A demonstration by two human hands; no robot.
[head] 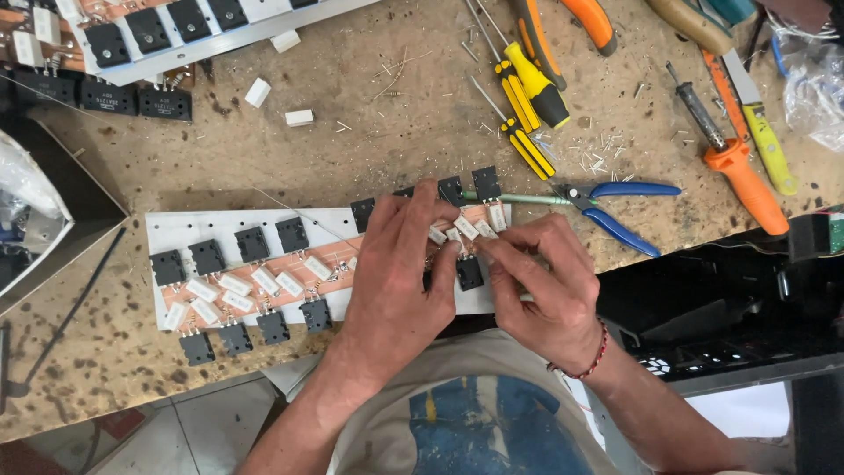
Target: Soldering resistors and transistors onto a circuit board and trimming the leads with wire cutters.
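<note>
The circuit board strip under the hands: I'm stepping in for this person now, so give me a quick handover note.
Left hand rests on the circuit board strip, fingers spread.
Right hand pinches at a white resistor near the strip's right end, above a black transistor.
Done: the left part carries rows of black transistors and white resistors.
Left: the right end is hidden by the hands, so its state is unclear.
Blue-handled pliers lie just right of the strip.

blue pliers (pixel 615 211), yellow screwdrivers (pixel 527 92), an orange soldering iron (pixel 738 171) and white blocks (pixel 277 92) lie on the workbench (pixel 264 158).
</note>
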